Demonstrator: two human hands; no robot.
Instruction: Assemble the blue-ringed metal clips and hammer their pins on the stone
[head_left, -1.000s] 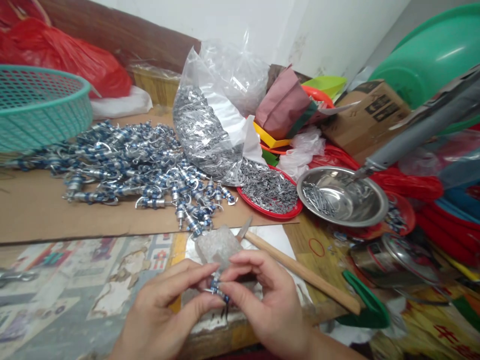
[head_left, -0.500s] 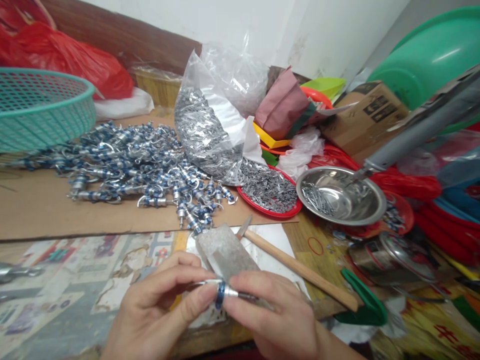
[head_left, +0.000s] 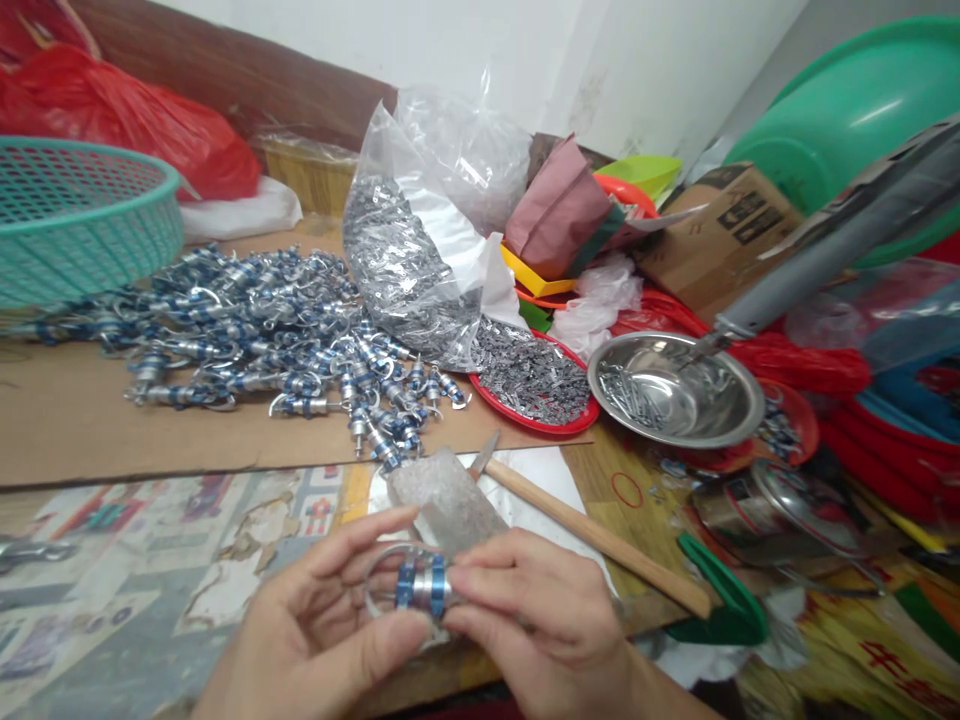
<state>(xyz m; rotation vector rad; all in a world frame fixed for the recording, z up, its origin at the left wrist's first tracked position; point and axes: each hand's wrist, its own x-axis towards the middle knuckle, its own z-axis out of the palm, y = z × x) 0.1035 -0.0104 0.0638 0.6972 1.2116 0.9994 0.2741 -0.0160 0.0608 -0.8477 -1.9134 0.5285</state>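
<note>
A small silver-and-blue metal fitting (head_left: 426, 583) with a curved metal loop at its left end is held between my hands over the near table edge. My right hand (head_left: 544, 610) pinches the fitting's right end between thumb and fingers. My left hand (head_left: 322, 610) curls around the left end, thumb against the loop and fingers behind it, with the index finger raised. Just behind my hands lies a grey metal block (head_left: 446, 500). A hammer with a wooden handle (head_left: 600, 540) rests to its right. Beyond, a heap of similar fittings (head_left: 247, 320) covers cardboard (head_left: 82, 430).
A clear bag of small metal parts (head_left: 409, 260) leans beside a red plate (head_left: 559, 430) heaped with more. To the right are a steel bowl (head_left: 720, 420) holding pins, a grey tool (head_left: 817, 250) above it, and a metal pot (head_left: 757, 515). A green basket (head_left: 82, 230) stands left.
The fitting has turned, so both blue bands and the loop now show. My left fingers have spread from their tight pinch around the loop. The view has shifted slightly.
</note>
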